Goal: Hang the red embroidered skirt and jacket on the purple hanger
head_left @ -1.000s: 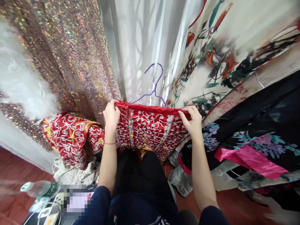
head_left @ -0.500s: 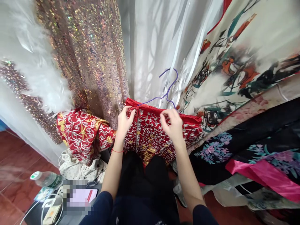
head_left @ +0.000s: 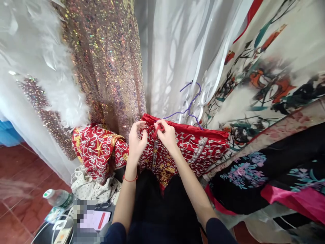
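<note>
A red garment (head_left: 213,145) with silver and gold embroidery lies across my lap, its plain red top edge facing away from me. A purple wire hanger (head_left: 195,98) stands inside that edge, hook upward. My right hand (head_left: 167,135) pinches a small bunch of red cord (head_left: 160,128) near the left part of the edge. Close beside it, my left hand (head_left: 137,140) has thumb and fingers curled at the same cord, by the garment's left corner. Part of the cord is hidden by my fingers.
To the left is a red embroidered piece (head_left: 99,145). Below it are dotted white cloth (head_left: 88,188), a bottle (head_left: 58,198), a phone (head_left: 95,220) and white cables (head_left: 54,225). Sequined fabric (head_left: 109,61), white curtain (head_left: 167,51), printed cloth (head_left: 274,71) and black floral fabric (head_left: 241,173) surround me.
My right hand has moved left along the garment's edge, next to my left hand, and now pinches the red cord. The view has shifted slightly, so everything appears lower and farther right.
</note>
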`<state>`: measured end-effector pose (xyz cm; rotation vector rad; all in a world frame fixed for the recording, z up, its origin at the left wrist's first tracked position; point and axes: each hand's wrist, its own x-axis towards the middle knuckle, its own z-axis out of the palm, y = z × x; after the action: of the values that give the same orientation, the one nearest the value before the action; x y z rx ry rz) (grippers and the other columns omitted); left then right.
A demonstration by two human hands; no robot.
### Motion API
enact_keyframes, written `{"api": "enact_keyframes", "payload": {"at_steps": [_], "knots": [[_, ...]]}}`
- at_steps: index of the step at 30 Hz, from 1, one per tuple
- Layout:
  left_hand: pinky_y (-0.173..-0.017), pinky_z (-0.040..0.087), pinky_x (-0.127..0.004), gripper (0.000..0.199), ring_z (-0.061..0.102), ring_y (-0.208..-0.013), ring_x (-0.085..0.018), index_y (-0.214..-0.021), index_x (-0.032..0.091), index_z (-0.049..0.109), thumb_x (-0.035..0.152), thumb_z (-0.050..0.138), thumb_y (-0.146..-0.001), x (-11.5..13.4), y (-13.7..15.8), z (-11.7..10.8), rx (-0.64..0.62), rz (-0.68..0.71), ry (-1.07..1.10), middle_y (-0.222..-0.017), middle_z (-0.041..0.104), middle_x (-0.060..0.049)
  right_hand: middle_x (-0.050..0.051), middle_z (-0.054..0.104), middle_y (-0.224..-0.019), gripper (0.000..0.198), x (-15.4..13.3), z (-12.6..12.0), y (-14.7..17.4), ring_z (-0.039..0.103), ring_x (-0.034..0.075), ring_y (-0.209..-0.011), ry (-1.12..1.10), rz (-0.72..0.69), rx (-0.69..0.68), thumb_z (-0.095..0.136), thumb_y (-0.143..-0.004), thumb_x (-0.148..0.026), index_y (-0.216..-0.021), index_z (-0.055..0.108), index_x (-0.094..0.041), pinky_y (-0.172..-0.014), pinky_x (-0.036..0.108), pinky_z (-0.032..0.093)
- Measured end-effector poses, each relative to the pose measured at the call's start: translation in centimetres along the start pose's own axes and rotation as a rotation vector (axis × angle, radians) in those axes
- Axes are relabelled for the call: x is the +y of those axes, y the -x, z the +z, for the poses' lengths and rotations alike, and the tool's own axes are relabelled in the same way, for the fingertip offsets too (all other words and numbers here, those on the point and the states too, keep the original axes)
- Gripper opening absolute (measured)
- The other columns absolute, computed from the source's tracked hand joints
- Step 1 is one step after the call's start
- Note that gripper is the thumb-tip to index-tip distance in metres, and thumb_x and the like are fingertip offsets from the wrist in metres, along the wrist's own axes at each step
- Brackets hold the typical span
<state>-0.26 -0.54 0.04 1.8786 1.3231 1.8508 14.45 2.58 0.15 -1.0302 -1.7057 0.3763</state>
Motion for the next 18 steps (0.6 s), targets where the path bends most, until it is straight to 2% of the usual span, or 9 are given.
{"api": "enact_keyframes", "payload": {"at_steps": [2, 5, 8, 11, 13, 15, 18], "knots": [[-0.099, 0.05, -0.038, 0.031, 0.064, -0.103, -0.021, -0.114, 0.02, 0.058, 0.016, 0.058, -0.083, -1.4, 0.3, 0.3, 0.016, -0.069, -0.061, -0.108, 0.066, -0.009, -0.003, 0.063, -0.064, 0.029, 0.5, -0.9, 0.6, 0.056, 0.013, -0.047, -0.246, 0.081, 0.059, 0.048, -0.098, -0.051, -0.088, 0.055, -0.025, -0.052, 0.025, 0.044], [-0.104, 0.047, -0.042, 0.035, 0.064, -0.111, -0.024, -0.114, 0.02, 0.059, 0.023, 0.067, -0.081, -3.0, 0.5, 1.5, -0.108, -0.136, -0.058, -0.117, 0.067, -0.011, -0.004, 0.061, -0.064, 0.033, 1.3, -2.3, 1.5, 0.053, 0.01, -0.043, -0.426, 0.161, 0.07, 0.051, -0.095, -0.057, -0.089, 0.053, -0.024, -0.049, 0.024, 0.044], [-0.09, 0.05, -0.034, 0.019, 0.066, -0.09, -0.02, -0.099, 0.021, 0.065, 0.031, 0.067, -0.084, -3.2, 0.3, 2.4, -0.2, -0.19, -0.021, -0.098, 0.071, -0.005, -0.004, 0.063, -0.069, 0.03, 1.9, -3.4, 2.1, 0.057, 0.009, -0.046, -0.41, 0.188, 0.035, 0.057, -0.094, -0.053, -0.093, 0.057, -0.023, -0.052, 0.024, 0.046], [-0.068, 0.044, -0.026, 0.017, 0.055, -0.065, -0.014, -0.086, 0.02, 0.068, 0.035, 0.06, -0.089, -2.6, 0.0, 2.1, -0.169, -0.265, 0.021, -0.072, 0.064, 0.0, -0.002, 0.068, -0.076, 0.026, 2.3, -4.1, 2.8, 0.061, 0.011, -0.049, -0.361, 0.199, 0.002, 0.059, -0.093, -0.047, -0.101, 0.057, -0.023, -0.055, 0.026, 0.05], [-0.063, 0.041, -0.024, 0.018, 0.052, -0.063, -0.013, -0.09, 0.02, 0.07, 0.035, 0.058, -0.09, -2.1, -0.1, 1.6, -0.108, -0.294, 0.122, -0.071, 0.062, 0.001, 0.0, 0.072, -0.083, 0.025, 2.5, -4.1, 3.2, 0.067, 0.013, -0.054, -0.305, 0.188, -0.047, 0.059, -0.093, -0.043, -0.107, 0.056, -0.023, -0.062, 0.029, 0.054], [-0.065, 0.043, -0.024, 0.018, 0.055, -0.067, -0.013, -0.096, 0.021, 0.07, 0.033, 0.058, -0.09, -1.6, -0.3, 1.2, -0.063, -0.295, 0.238, -0.075, 0.063, 0.0, 0.002, 0.074, -0.089, 0.022, 2.8, -4.0, 3.6, 0.072, 0.016, -0.063, -0.247, 0.157, -0.098, 0.06, -0.092, -0.04, -0.106, 0.056, -0.024, -0.069, 0.031, 0.057], [-0.074, 0.047, -0.024, 0.013, 0.059, -0.073, -0.014, -0.09, 0.021, 0.069, 0.027, 0.059, -0.086, -1.2, -0.5, 0.9, -0.087, -0.334, 0.418, -0.077, 0.064, 0.0, 0.004, 0.073, -0.094, 0.012, 3.2, -3.8, 4.1, 0.073, 0.019, -0.073, -0.153, 0.067, -0.098, 0.058, -0.091, -0.034, -0.098, 0.059, -0.024, -0.072, 0.033, 0.057]]}}
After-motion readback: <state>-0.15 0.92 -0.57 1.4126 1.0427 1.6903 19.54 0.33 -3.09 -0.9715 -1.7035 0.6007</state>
